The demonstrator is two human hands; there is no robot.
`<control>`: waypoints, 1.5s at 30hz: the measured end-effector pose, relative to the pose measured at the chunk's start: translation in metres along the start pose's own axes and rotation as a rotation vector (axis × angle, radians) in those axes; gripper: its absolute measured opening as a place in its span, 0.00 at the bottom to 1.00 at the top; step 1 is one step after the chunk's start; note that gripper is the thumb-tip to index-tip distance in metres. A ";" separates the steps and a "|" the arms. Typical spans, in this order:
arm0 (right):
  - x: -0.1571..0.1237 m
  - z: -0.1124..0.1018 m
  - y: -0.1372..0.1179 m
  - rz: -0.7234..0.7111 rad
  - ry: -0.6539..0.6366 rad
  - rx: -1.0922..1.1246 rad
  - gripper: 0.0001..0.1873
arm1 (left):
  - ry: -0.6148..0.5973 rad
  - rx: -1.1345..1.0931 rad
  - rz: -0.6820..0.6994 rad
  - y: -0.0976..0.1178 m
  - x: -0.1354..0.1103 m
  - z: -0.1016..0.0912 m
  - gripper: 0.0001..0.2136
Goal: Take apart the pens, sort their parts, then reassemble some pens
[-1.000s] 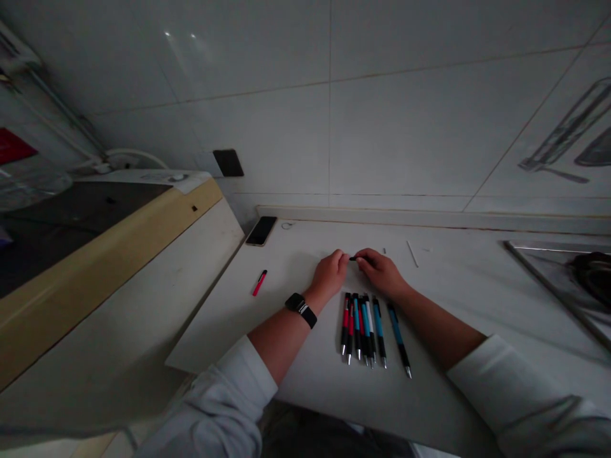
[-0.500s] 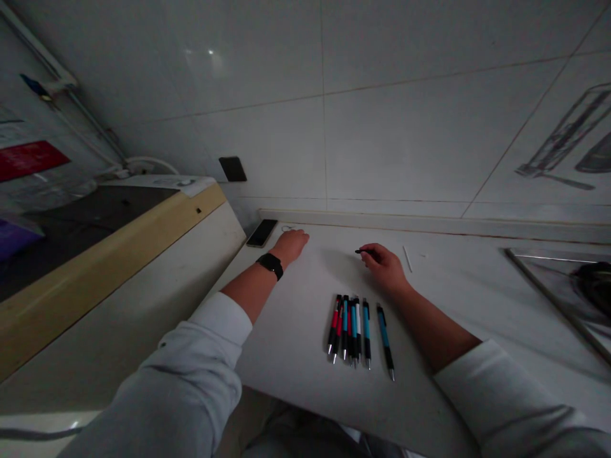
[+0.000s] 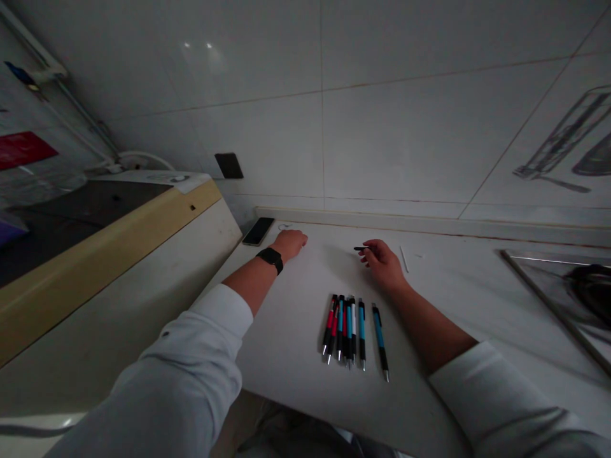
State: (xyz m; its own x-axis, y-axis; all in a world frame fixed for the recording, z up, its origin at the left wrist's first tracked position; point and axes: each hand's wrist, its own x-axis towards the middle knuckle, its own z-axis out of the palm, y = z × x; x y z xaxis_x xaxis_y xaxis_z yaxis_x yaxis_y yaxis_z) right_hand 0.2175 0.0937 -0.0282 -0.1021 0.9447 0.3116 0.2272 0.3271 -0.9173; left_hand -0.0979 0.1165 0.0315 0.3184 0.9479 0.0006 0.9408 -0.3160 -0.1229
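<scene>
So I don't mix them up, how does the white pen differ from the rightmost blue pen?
The white pen has a white barrel; the rightmost blue pen has a blue one. The white pen lies bunched among others; the rightmost blue pen lies apart. Both have black grips.

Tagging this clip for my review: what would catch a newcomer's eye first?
Probably the red, blue and white pens clustered on the white counter before the person. Beyond them the right hand pinches a small dark piece; to its left, a black watch wraps the left wrist.

Right hand (image 3: 382,261) in a pinch.
</scene>
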 end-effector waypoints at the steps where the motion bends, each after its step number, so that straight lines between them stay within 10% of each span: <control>1: 0.001 0.000 0.001 -0.003 0.002 -0.004 0.17 | -0.004 0.004 -0.007 -0.001 0.000 -0.001 0.10; 10: -0.001 0.003 -0.002 -0.006 -0.031 -0.001 0.15 | 0.039 0.029 -0.076 0.002 -0.006 -0.023 0.13; 17: -0.006 0.008 -0.011 -0.017 -0.141 0.059 0.17 | 0.190 -0.351 0.428 0.075 -0.020 -0.042 0.23; 23: -0.014 0.010 -0.023 -0.007 -0.265 0.056 0.29 | 0.110 -0.478 0.434 0.102 -0.025 -0.031 0.17; 35: -0.025 0.018 -0.033 -0.067 -0.304 -0.258 0.18 | 0.281 -0.264 0.148 0.050 -0.002 -0.007 0.20; 45: -0.025 0.020 -0.030 -0.115 -0.386 -0.389 0.17 | 0.115 -0.200 0.081 0.005 0.016 0.016 0.21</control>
State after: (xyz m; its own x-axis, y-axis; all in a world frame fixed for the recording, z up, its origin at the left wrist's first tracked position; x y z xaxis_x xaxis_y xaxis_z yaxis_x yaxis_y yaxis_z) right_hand 0.1941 0.0597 -0.0135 -0.4775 0.8496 0.2237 0.5271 0.4808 -0.7007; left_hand -0.0898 0.1310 0.0151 0.3939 0.9122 0.1130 0.9124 -0.4029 0.0715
